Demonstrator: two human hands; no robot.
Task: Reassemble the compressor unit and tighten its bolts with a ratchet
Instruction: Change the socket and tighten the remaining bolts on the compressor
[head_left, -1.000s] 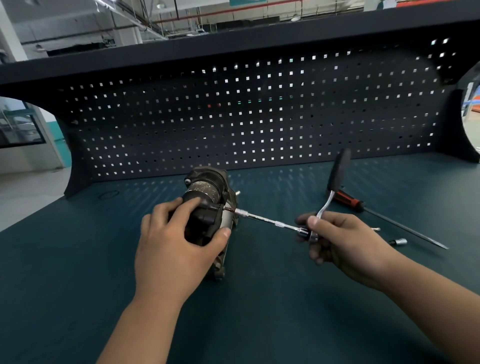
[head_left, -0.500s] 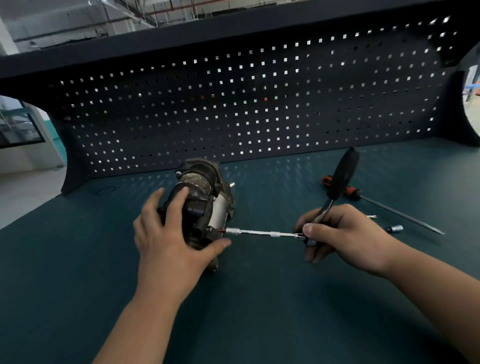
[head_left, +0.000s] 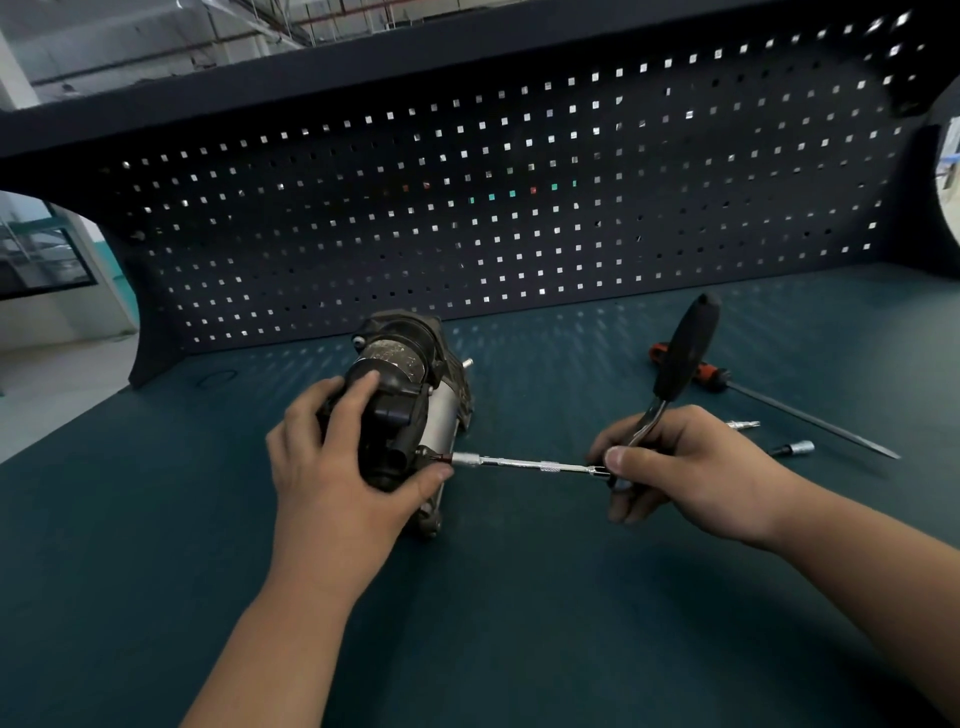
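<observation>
Gripping the compressor (head_left: 410, 400), the left hand (head_left: 343, 467) wraps its near end: fingers curled over the black cap on top, thumb hooked round the lower right edge, just beside the bolt spot. The compressor lies on its side on the bench (head_left: 519, 623), centre-left, with its far end pointing at the pegboard (head_left: 467, 208). The silver body shows to the right of the hand.

The right hand (head_left: 685, 467) is clenched on the ratchet (head_left: 684, 345) at its head, thumb flat on the joint where the extension (head_left: 519, 461) plugs in. The ratchet's black handle sticks up and away, tilted to the far right. The extension runs level to the left from the right hand, and its socket tip meets the compressor's near-right corner, right by the left thumb. Whether the tip is fully seated on a bolt cannot be told.

On the bench to the right, beyond the right hand:
- a screwdriver (head_left: 779, 405) with red-and-black grip, blade pointing right
- a small bit (head_left: 743, 424), near the knuckles
- a loose socket (head_left: 797, 448), just right of the bit
</observation>
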